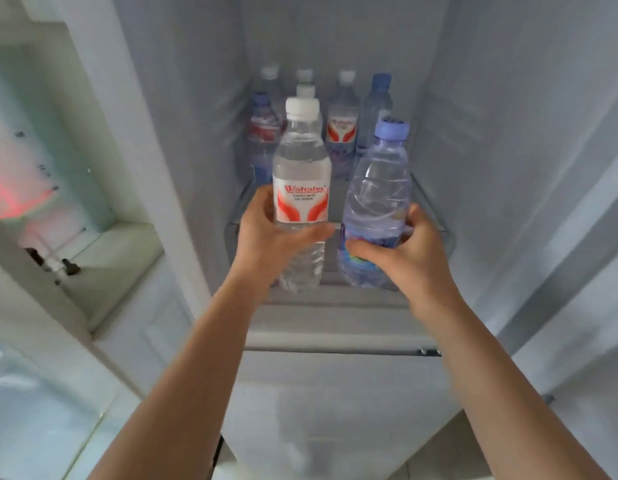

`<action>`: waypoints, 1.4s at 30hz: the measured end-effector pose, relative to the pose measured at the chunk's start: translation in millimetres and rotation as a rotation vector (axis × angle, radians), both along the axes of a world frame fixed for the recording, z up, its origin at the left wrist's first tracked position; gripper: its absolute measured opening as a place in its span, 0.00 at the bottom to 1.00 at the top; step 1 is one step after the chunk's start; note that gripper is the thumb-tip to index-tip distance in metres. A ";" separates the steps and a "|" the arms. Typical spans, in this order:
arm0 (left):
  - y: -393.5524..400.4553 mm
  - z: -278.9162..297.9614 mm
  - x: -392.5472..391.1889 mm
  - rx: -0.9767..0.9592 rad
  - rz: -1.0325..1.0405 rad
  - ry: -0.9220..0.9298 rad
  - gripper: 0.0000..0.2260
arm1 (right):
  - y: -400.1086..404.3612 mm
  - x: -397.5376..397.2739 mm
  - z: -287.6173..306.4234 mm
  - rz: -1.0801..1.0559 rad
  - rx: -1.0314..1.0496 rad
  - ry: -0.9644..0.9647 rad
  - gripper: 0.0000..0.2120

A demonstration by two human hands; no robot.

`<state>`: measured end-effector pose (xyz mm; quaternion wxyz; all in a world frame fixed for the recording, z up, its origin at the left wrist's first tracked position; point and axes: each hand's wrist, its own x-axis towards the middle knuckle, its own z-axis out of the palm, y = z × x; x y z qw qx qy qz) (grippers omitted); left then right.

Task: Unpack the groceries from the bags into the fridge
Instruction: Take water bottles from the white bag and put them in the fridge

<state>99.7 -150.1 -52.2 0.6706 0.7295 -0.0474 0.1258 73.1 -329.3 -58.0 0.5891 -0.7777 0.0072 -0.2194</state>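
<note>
Bottles going in: left hand (266,233) wraps the white-cap bottle (300,188), right hand (401,251) grips the blue-cap bottle (377,202), both near the shelf (429,206) front. Next, set them upright before the far row (342,123).

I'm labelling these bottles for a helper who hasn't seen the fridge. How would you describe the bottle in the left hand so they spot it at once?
Look into the open white fridge, in front of the bottles standing on the shelf. The left hand holds a clear plastic water bottle upright. Its white cap and white-and-red label set it apart from the blue-capped, blue-tinted bottle in the right hand beside it.
</note>
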 end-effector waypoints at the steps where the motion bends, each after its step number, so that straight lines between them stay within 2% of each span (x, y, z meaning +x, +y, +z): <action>1: -3.9 4.7 13.4 -0.004 -0.016 -0.006 0.30 | -1.3 10.2 5.8 -0.010 -0.007 -0.023 0.24; 7: -33.5 24.7 85.2 0.039 -0.062 -0.070 0.23 | -18.8 71.3 25.6 -0.084 -0.004 -0.061 0.23; 14: -59.9 12.4 138.3 0.072 -0.029 -0.127 0.24 | -45.7 127.3 16.1 -0.151 -0.038 0.015 0.30; 18: -68.0 -0.7 151.0 0.064 -0.037 -0.109 0.24 | -51.7 142.5 9.0 -0.149 -0.051 0.068 0.38; 26: -76.4 -9.6 163.7 0.087 0.025 -0.120 0.27 | -56.9 156.1 2.8 -0.121 -0.084 0.132 0.40; 30: -77.8 -15.0 169.4 0.106 0.035 -0.121 0.29 | -54.3 158.1 1.5 -0.113 -0.093 0.133 0.38; 36: -78.7 -18.2 163.5 0.077 0.027 -0.183 0.36 | -54.4 162.3 -7.2 -0.112 -0.090 0.130 0.24; 39: -79.1 -25.5 161.4 0.119 0.047 -0.249 0.35 | -52.5 163.3 -10.1 -0.128 -0.120 0.111 0.27; 42: -79.8 -41.4 158.0 0.269 0.115 -0.290 0.36 | -51.0 160.5 -11.6 -0.123 -0.103 0.061 0.30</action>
